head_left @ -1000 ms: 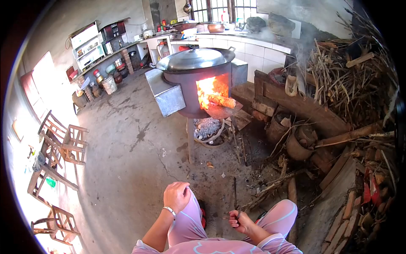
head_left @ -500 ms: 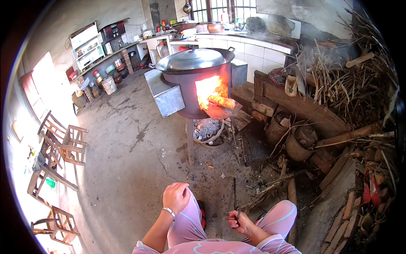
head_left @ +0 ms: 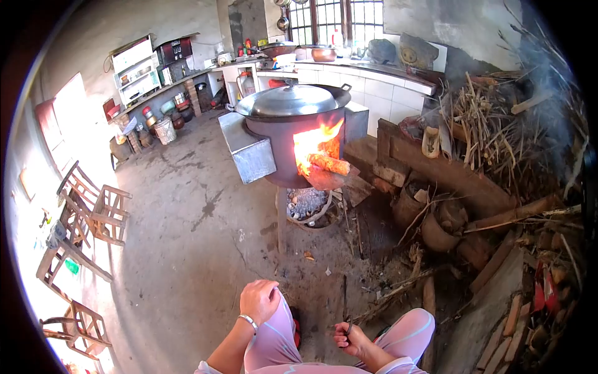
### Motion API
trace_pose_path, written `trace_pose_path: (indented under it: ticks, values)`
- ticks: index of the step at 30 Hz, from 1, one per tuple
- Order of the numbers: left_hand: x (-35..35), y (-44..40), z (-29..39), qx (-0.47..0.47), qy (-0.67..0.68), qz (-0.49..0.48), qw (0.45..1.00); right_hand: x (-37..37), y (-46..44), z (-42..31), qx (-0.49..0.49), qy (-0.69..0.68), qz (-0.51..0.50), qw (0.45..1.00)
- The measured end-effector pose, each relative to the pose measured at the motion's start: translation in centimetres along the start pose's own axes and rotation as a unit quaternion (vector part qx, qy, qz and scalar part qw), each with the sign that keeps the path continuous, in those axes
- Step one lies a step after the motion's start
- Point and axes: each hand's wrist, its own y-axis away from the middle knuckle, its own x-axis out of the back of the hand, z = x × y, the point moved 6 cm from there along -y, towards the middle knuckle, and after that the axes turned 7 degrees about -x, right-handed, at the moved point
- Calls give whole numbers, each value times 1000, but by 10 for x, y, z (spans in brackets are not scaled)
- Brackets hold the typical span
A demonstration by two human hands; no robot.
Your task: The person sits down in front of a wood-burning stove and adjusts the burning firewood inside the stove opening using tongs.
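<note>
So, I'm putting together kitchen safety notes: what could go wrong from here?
The burning log juts out of the stove; it might roll out and drop embers on the floor.
Sticks are piled to the right of the stove, so a stray spark could perhaps catch there.
The pink trousers face the open flames, so spitting sparks might reach them.

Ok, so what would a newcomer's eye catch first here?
Probably the fire blazing in the front opening of the stove, just above centre, a log jutting out. Above it, a shiny domed lid tops the stove; off to the right, sticks are heaped high. Nearer, at bottom centre, the right hand grips a thin dark object.
</note>
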Motion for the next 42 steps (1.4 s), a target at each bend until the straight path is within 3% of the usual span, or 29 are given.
trace_pose_path:
  ticks: [18,25,28,30,35,42]
  values:
    - [-2,2,-3,10,8,-3,1000,-3,2,-1,-2,-6,-5,1000]
    - [-1,2,-3,4,8,2,1000,5,-6,0,-32,-15,-55,998]
    - [0,3,-4,-10,8,13,1000,13,-14,-3,19,-6,-74,997]
    - [-1,5,-6,-7,4,11,1000,0,-3,-4,54,31,-2,998]
    - [0,6,-6,1,18,-4,1000,12,-15,-3,0,-4,-21,1000]
    - [1,4,-5,10,11,-26,1000,3,0,-3,16,7,3,1000]
